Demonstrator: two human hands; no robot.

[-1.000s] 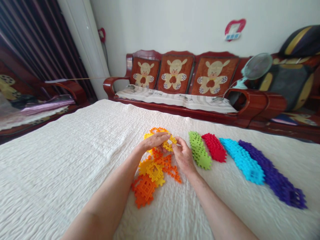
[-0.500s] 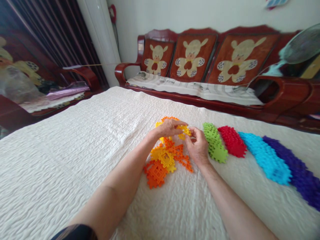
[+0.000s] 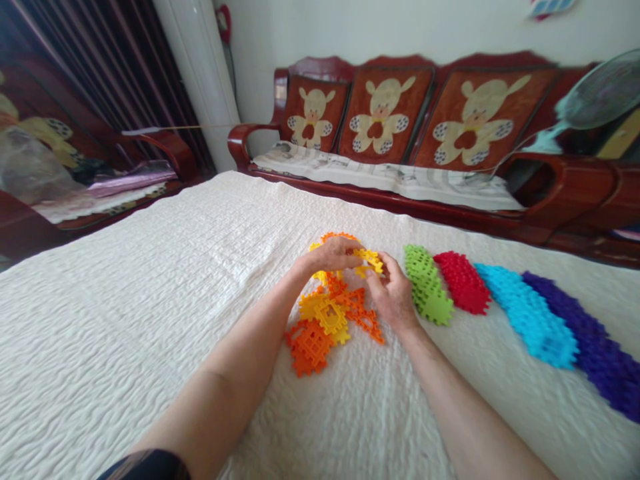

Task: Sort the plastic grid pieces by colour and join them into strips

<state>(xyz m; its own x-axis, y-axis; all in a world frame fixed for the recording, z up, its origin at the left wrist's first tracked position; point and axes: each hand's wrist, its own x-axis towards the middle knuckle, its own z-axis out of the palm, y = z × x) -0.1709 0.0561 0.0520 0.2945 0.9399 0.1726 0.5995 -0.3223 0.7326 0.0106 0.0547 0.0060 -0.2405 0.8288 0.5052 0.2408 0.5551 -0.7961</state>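
Observation:
Between my hands are yellow interlocking plastic tiles, raised over the pile. My right hand grips them at their right edge, thumb below and fingers on top. My left hand has its fingers on their left side; the fingertips partly cover them. Below and beside my left hand lies a loose pile of orange tiles and yellow tiles, some square with cut-out windows. Triangular orange tiles lie toward the right of the pile. More orange and yellow tiles behind my left hand are partly hidden.
Right of my hands stand overlapping rows of green tiles, red tiles, light blue tiles and purple tiles. All rest on a white quilted cover. Beyond it is a wooden sofa, with a fan at the right.
My right hand's fingers and thumb have shifted slightly on the yellow tiles, and more of them shows between the hands. The pile and the coloured rows stay as they were.

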